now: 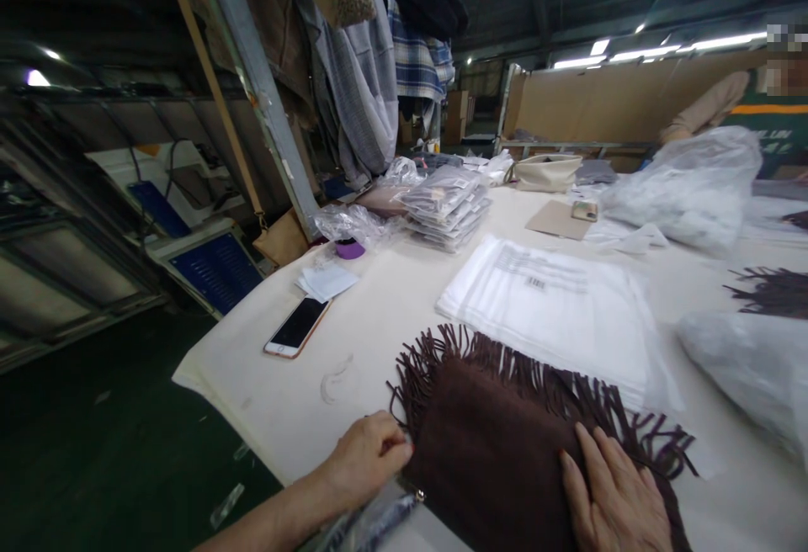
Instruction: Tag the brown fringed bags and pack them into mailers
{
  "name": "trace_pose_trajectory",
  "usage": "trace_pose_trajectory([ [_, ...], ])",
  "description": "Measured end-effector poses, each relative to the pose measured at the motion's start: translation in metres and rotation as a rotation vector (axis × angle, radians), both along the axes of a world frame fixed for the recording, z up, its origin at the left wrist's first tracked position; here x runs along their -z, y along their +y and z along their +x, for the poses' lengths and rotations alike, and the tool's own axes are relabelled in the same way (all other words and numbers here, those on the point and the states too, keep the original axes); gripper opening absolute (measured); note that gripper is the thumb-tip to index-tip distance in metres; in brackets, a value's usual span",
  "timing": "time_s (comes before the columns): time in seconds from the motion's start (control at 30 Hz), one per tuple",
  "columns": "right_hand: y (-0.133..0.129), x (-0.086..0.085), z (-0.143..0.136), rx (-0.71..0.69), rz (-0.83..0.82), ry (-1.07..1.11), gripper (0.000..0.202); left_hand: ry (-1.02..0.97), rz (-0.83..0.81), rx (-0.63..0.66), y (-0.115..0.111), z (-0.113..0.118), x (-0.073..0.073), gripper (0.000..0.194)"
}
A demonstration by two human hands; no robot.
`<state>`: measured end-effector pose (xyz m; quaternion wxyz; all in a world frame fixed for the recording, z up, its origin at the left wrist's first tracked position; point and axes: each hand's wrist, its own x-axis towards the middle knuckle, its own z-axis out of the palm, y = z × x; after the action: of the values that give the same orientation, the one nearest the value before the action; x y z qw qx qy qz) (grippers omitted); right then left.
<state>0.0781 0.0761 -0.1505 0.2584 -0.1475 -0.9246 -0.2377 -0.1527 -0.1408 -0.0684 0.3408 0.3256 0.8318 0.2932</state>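
Observation:
A dark brown fringed cloth (498,451) lies folded on the white table (252,400), its fringe pointing away from me. My left hand (372,455) is at the cloth's left edge, its fingers curled in and closed; what they pinch, if anything, is too small to make out. My right hand (615,485) rests flat on the right part of the cloth, fingers spread. Just beyond the fringe is a flat clear bag (536,316) with a barcode label and white contents. Below my left wrist, a dark item in shiny plastic (379,522) is partly visible.
A phone (298,326) and paper slips (326,279) lie at the left. Farther back are stacked bagged items (445,203), a purple roll (349,249) and a beige pouch (548,172). Plastic bags (694,186) stand at the right, near another person's arm (710,106). Cloths hang from a metal frame.

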Motion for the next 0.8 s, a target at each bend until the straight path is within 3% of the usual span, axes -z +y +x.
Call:
trace_pose_trajectory([
  [0.23, -0.002, 0.018, -0.004, 0.158, -0.257, 0.141, 0.036, -0.737, -0.075, -0.194, 0.009, 0.006, -0.003, 0.044],
  [0.33, 0.003, 0.02, 0.001, 0.1, -0.34, 0.112, 0.039, -0.884, -0.052, -0.301, 0.016, 0.012, -0.003, 0.054],
  [0.4, 0.006, 0.022, 0.003, 0.057, -0.352, 0.074, 0.041, -0.817, -0.001, -0.332, 0.019, 0.016, -0.004, 0.045],
  [0.5, 0.006, 0.028, 0.0, 0.13, -0.335, 0.173, 0.044, -0.63, 0.046, -0.327, 0.018, 0.018, -0.004, 0.032],
  [0.63, 0.001, 0.034, -0.008, 0.169, -0.326, 0.266, 0.046, -0.312, 0.025, -0.255, 0.011, 0.014, 0.002, 0.036],
  [0.8, -0.001, 0.033, -0.009, 0.142, -0.311, 0.256, 0.045, -0.081, 0.092, -0.179, 0.007, 0.013, 0.013, 0.035],
])
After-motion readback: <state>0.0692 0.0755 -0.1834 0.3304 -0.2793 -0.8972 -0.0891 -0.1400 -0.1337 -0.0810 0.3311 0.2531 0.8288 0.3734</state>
